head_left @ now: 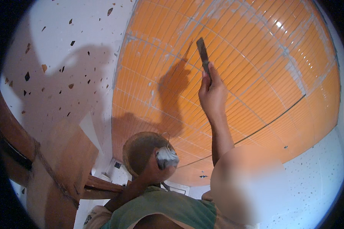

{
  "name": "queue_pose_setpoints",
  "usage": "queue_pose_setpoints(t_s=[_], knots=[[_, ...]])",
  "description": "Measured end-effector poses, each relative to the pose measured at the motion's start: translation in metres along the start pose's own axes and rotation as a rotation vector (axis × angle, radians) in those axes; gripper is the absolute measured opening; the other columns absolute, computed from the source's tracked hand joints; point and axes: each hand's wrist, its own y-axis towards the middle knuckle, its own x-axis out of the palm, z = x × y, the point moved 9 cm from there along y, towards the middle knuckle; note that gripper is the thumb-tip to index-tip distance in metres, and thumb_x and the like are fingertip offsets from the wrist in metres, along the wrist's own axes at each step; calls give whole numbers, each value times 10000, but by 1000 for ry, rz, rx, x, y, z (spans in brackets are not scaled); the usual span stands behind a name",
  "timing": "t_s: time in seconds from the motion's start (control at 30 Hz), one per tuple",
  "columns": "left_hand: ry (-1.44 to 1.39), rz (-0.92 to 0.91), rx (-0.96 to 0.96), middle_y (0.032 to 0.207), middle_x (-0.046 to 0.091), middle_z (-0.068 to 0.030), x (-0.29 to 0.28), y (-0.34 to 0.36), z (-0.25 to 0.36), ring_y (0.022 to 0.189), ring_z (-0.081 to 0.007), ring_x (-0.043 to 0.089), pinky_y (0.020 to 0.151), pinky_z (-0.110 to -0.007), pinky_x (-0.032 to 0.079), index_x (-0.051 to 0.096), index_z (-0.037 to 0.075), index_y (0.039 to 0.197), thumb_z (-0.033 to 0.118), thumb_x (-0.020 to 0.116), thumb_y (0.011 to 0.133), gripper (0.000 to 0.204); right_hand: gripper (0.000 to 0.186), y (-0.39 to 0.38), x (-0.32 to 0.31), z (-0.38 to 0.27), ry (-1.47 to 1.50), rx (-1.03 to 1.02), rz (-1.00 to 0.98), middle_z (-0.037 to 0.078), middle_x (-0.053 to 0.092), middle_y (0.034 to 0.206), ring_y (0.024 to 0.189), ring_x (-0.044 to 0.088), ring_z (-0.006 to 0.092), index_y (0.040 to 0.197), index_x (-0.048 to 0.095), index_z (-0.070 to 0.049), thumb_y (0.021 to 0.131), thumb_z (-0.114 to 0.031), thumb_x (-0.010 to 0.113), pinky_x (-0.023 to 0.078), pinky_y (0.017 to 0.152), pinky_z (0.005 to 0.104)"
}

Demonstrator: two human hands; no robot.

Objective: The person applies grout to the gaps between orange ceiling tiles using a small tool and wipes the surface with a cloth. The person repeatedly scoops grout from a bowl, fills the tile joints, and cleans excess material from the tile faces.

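Observation:
My right hand (214,89) is raised in front of an orange tiled wall (252,99) with its fingers closed round a putty knife (203,51). The flat dark blade points up; from this view I cannot tell whether it touches the tiles. Lower and to the left, my left hand (158,168) is closed round a grey-white lump (167,158), which looks like filler paste or a crumpled wad. Behind that hand is a round brown bowl-like container (135,149); part of its inside is hidden by the hand. Pale grey smears mark the tile joints.
A white wall with dark and brown chips (70,49) meets the orange tiles at the left. Brown wooden boards (57,171) stand close at the lower left. A speckled pale surface (313,179) lies at the lower right. Part of the lower middle is blurred.

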Motion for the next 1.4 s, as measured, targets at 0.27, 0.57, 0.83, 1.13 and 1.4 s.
queue_pose_setpoints(t_s=[0.27,0.57,0.83,1.13,1.4], knots=[[48,-2,33,1026,559,-64,0,-2,-1,940,-130,564,842,-331,485,382,60,1195,71,722,820,506,395,-10,26,6,-99,92,-221,263,650,830,712,654,420,1322,529,-21,941,-116,573,514,592,494],[234,-18,48,1022,573,-64,0,-1,5,946,-135,566,828,-330,484,410,58,1206,68,739,819,507,415,22,11,-3,-78,61,0,276,641,852,731,657,409,1334,519,-11,934,-106,577,511,570,495],[187,6,66,1021,579,-66,0,-2,4,951,-132,569,830,-330,483,428,39,1183,63,739,818,480,378,4,5,0,-31,90,-63,284,635,817,713,657,406,1297,542,14,944,-115,573,500,557,490],[108,23,80,1021,586,-69,-2,-3,2,948,-138,575,833,-334,484,436,42,1179,62,748,813,481,400,40,7,-3,-118,94,17,280,640,841,718,652,429,1321,522,-5,943,-125,576,513,589,506],[83,35,36,1042,593,-79,-4,-6,-3,976,-162,587,863,-356,481,431,46,1185,98,788,778,544,358,-8,18,8,-31,16,-205,248,629,751,678,654,384,1274,589,-11,933,-120,598,511,580,472]])
